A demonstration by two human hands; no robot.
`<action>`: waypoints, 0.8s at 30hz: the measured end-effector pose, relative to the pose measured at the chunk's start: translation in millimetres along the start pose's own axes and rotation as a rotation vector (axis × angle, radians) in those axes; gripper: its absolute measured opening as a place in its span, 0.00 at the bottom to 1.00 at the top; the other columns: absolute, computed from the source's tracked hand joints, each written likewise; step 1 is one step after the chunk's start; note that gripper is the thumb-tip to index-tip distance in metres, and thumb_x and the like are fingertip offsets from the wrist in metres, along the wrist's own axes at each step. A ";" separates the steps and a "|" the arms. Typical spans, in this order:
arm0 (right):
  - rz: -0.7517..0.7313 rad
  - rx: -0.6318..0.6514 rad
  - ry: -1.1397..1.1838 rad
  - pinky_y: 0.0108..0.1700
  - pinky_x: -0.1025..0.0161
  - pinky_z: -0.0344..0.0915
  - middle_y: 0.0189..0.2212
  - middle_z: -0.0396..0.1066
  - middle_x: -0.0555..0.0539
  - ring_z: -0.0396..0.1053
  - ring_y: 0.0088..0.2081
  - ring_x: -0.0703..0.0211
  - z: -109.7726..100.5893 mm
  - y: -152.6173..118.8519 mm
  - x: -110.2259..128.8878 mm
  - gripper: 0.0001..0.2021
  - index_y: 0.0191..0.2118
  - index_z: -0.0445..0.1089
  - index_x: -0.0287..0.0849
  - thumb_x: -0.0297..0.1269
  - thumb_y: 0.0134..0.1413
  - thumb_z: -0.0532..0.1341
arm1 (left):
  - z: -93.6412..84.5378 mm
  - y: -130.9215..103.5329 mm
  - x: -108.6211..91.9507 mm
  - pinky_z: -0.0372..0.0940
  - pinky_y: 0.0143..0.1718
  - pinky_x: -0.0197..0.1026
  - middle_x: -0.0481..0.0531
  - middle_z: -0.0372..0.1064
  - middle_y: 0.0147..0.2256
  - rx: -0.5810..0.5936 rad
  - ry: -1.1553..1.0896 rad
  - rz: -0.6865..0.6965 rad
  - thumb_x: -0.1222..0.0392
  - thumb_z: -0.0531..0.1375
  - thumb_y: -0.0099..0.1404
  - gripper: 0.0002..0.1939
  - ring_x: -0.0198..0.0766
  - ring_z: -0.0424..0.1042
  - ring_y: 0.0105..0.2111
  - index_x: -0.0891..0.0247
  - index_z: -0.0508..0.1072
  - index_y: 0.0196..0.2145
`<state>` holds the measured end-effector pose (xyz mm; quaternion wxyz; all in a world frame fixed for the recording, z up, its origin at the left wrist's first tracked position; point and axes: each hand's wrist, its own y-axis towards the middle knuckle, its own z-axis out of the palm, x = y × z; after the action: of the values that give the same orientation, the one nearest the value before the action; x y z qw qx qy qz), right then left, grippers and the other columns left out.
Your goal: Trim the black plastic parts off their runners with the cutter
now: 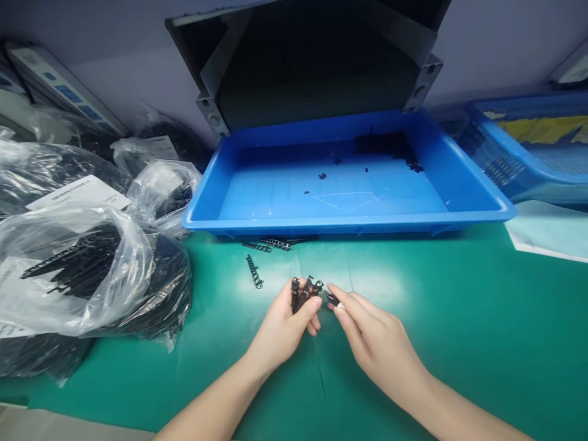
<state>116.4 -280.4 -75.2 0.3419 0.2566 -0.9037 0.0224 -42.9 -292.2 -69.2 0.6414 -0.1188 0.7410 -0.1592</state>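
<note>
Several small black plastic parts with ring-shaped ends (303,295) are bunched in my left hand (285,324), its thumb closed over them. My right hand (372,324) sits just to the right, pinching a small dark oblong piece (333,299) between thumb and fingertips. That piece is close to the bunch; a narrow gap shows between the two hands. On the green table, left of my hands, lies a loose black toothed strip (254,272). More black strips (275,243) lie along the front of the blue tray.
A shallow blue tray (349,217) holds a dark pile (388,146) and scattered black bits. Clear plastic bags of black parts (92,275) crowd the left. A blue basket (505,159) and a paper sheet (546,229) are at right. A dark bracketed shelf (316,67) overhangs the tray.
</note>
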 end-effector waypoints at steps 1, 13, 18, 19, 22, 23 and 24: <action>0.026 0.008 0.026 0.27 0.63 0.66 0.35 0.71 0.44 0.71 0.31 0.58 -1.1 0.8 -1.7 0.17 0.51 0.61 0.39 0.34 0.61 0.43 | -9.3 2.9 -1.9 0.62 0.28 0.37 0.47 0.64 0.23 -0.065 0.143 0.049 0.56 0.51 0.62 0.08 0.35 0.65 0.24 0.63 0.60 0.35; 0.317 0.225 0.312 0.27 0.64 0.67 0.30 0.72 0.49 0.70 0.28 0.58 -17.1 9.2 -5.7 0.14 0.41 0.66 0.46 0.45 0.56 0.49 | -92.6 23.2 0.5 0.58 0.34 0.40 0.53 0.59 0.32 -0.189 1.117 0.149 0.66 0.49 0.60 0.13 0.42 0.64 0.33 0.62 0.71 0.39; 0.398 0.248 0.366 0.34 0.61 0.65 0.34 0.70 0.48 0.68 0.35 0.56 -12.1 9.5 -5.6 0.16 0.46 0.63 0.45 0.46 0.53 0.52 | -43.7 12.1 -9.1 0.58 0.39 0.35 0.51 0.61 0.35 -0.015 0.717 0.322 0.64 0.53 0.60 0.05 0.37 0.64 0.37 0.62 0.68 0.34; 0.403 0.247 0.404 0.35 0.62 0.64 0.34 0.69 0.48 0.68 0.36 0.57 -11.7 10.2 -5.0 0.15 0.45 0.63 0.45 0.44 0.53 0.52 | -34.1 8.5 -10.4 0.58 0.39 0.35 0.50 0.62 0.34 0.015 0.625 0.313 0.64 0.54 0.59 0.04 0.36 0.64 0.36 0.62 0.68 0.33; 0.423 0.275 0.538 0.31 0.66 0.61 0.29 0.69 0.50 0.66 0.31 0.61 -14.8 13.9 -1.5 0.08 0.34 0.63 0.43 0.40 0.54 0.51 | -15.0 -0.4 -12.0 0.57 0.32 0.35 0.47 0.63 0.29 0.099 0.440 0.138 0.62 0.55 0.58 0.02 0.34 0.62 0.29 0.62 0.66 0.30; 0.435 0.298 0.572 0.29 0.67 0.60 0.27 0.68 0.51 0.64 0.28 0.63 -16.8 15.1 -0.2 0.07 0.31 0.62 0.42 0.39 0.55 0.51 | -12.0 -2.0 -12.0 0.56 0.30 0.34 0.46 0.63 0.28 0.148 0.367 0.059 0.61 0.56 0.58 0.03 0.34 0.62 0.28 0.62 0.65 0.30; 0.444 0.324 0.596 0.27 0.68 0.58 0.24 0.67 0.52 0.62 0.26 0.64 -18.9 16.2 1.0 0.08 0.28 0.60 0.42 0.38 0.55 0.50 | -10.2 -2.8 -11.7 0.56 0.29 0.34 0.46 0.64 0.27 0.207 0.278 -0.013 0.60 0.57 0.57 0.05 0.33 0.61 0.28 0.62 0.65 0.31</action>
<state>119.5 -262.7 -57.9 0.5308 0.0880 -0.7833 0.3114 -51.3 -289.5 -56.2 0.5407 -0.0335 0.8014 -0.2537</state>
